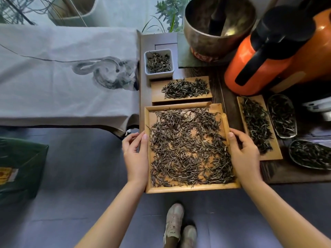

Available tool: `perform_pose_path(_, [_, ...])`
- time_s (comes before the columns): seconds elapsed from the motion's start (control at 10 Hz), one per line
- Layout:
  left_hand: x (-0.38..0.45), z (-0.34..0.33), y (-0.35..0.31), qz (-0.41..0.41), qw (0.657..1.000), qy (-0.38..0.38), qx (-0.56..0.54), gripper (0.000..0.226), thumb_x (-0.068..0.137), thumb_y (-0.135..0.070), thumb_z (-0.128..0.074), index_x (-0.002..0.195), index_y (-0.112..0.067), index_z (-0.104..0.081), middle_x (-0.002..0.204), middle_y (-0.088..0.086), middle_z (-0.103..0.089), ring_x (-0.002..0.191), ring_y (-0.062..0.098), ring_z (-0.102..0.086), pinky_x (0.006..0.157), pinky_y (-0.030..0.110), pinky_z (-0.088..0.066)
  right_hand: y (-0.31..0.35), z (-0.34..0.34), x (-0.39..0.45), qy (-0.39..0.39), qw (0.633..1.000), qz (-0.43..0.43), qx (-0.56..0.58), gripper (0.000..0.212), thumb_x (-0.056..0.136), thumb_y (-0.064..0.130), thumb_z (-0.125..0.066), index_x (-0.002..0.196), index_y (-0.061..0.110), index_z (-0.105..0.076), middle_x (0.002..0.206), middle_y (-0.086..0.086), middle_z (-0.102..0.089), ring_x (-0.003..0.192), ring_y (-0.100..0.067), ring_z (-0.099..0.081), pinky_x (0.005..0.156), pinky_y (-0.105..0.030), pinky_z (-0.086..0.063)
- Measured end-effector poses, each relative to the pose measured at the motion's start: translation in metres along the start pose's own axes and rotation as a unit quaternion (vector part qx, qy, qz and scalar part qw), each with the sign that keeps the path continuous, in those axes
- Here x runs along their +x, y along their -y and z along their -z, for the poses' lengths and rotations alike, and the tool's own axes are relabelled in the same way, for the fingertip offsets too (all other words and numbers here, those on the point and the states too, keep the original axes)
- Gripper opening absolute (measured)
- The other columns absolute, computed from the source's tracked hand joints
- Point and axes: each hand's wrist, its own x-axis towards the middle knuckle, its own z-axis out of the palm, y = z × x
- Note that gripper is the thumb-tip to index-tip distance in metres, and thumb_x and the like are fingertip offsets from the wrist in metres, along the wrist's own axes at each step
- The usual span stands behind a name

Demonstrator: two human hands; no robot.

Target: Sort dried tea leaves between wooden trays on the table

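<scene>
Large wooden tray (189, 189) of dried tea leaves (188, 145) at table edge, gripped on left rim by left hand (135, 158) and right rim by right hand (245, 156), thumbs over rims, beside two smaller leaf-filled trays (157, 97).

Grey tiled floor (80, 176) below. Dark wood tabletop (231, 108) at right; a cloth-covered bench (53, 86) with ink painting at left. Green plants (168, 13) behind, daylight soft.

Large leaf-strewn wooden tray (189, 189), overhanging table edge
</scene>
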Motion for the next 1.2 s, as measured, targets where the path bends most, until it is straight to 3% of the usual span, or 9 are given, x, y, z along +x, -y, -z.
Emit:
perform_pose_path(0.1, [0.0, 0.0, 0.003, 0.0, 1.0, -0.009, 0.022, 0.023, 0.093, -0.025, -0.055, 0.11, -0.016, -0.067, 0.111, -0.007, -0.048, 0.113, 0.01, -0.05, 0.087, 0.006, -0.037, 0.0, -0.002, 0.0, -0.001, 1.0, 0.006, -0.013, 0.03, 0.095, 0.024, -0.047, 0.121, 0.014, -0.058, 0.11, 0.009, -0.056, 0.104, -0.003, -0.05, 0.083, -0.007, -0.035])
perform_pose_path(0.2, [-0.001, -0.001, 0.005, -0.006, 0.999, -0.018, 0.031, 0.025, 0.093, -0.026, -0.055, 0.111, -0.014, -0.068, 0.107, -0.008, -0.048, 0.114, 0.014, -0.049, 0.083, -0.002, -0.036, 0.0, -0.003, 0.0, -0.002, 1.0, 0.009, -0.016, 0.031, 0.095, 0.025, -0.047, 0.121, 0.013, -0.058, 0.11, 0.008, -0.056, 0.104, -0.004, -0.05, 0.085, -0.013, -0.036])
perform_pose_path(0.3, [-0.001, -0.001, 0.006, -0.012, 0.999, -0.019, 0.039, 0.028, 0.093, -0.029, -0.054, 0.113, -0.015, -0.067, 0.101, -0.015, -0.048, 0.112, 0.013, -0.049, 0.085, 0.006, -0.036, -0.001, -0.003, 0.001, -0.002, 1.0, 0.014, -0.021, 0.031, 0.095, 0.026, -0.047, 0.121, 0.012, -0.058, 0.112, 0.005, -0.057, 0.106, -0.006, -0.051, 0.091, -0.021, -0.038])
perform_pose_path(0.5, [0.001, -0.003, 0.008, -0.02, 0.999, -0.018, 0.044, 0.029, 0.093, -0.029, -0.054, 0.116, -0.016, -0.065, 0.11, -0.005, -0.047, 0.113, 0.013, -0.048, 0.083, -0.001, -0.034, -0.002, -0.004, 0.001, -0.004, 1.0, 0.013, -0.026, 0.032, 0.095, 0.027, -0.046, 0.122, 0.013, -0.058, 0.111, 0.007, -0.056, 0.104, -0.005, -0.05, 0.089, -0.02, -0.036])
perform_pose_path(0.7, [0.002, -0.001, 0.007, 0.001, 0.999, -0.004, 0.036, 0.031, 0.092, -0.031, -0.054, 0.117, -0.016, -0.064, 0.11, -0.006, -0.044, 0.114, 0.017, -0.048, 0.095, 0.023, -0.037, 0.001, -0.003, 0.002, 0.006, 0.999, 0.011, -0.046, 0.031, 0.096, 0.027, -0.045, 0.122, 0.016, -0.056, 0.112, 0.008, -0.053, 0.103, -0.002, -0.047, 0.082, -0.013, -0.034])
perform_pose_path(0.9, [0.004, 0.003, 0.0, 0.025, 0.998, 0.029, 0.056, 0.03, 0.093, -0.035, -0.051, 0.117, -0.02, -0.06, 0.116, -0.005, -0.04, 0.117, 0.019, -0.048, 0.106, 0.036, -0.038, 0.012, 0.0, 0.002, 0.031, 0.998, 0.001, -0.061, 0.033, 0.098, 0.026, -0.039, 0.125, 0.012, -0.053, 0.119, 0.0, -0.054, 0.104, -0.004, -0.043, 0.09, -0.021, -0.032])
perform_pose_path(1.1, [0.007, 0.011, -0.025, 0.011, 0.996, 0.047, 0.074, 0.029, 0.093, -0.038, -0.05, 0.117, -0.026, -0.06, 0.117, -0.005, -0.041, 0.122, 0.02, -0.044, 0.108, 0.043, -0.036, 0.028, 0.008, 0.005, 0.051, 0.991, 0.003, -0.121, 0.036, 0.097, 0.024, -0.041, 0.131, 0.011, -0.047, 0.13, -0.008, -0.05, 0.122, -0.019, -0.043, 0.099, -0.029, -0.033])
perform_pose_path(1.2, [0.01, 0.016, -0.044, -0.013, 0.994, 0.052, 0.098, 0.029, 0.094, -0.035, -0.049, 0.118, -0.024, -0.06, 0.121, -0.002, -0.044, 0.124, 0.019, -0.042, 0.107, 0.04, -0.035, 0.041, 0.014, 0.006, 0.063, 0.988, 0.008, -0.144, 0.037, 0.097, 0.025, -0.042, 0.132, 0.012, -0.046, 0.132, -0.008, -0.049, 0.124, -0.022, -0.041, 0.102, -0.032, -0.033])
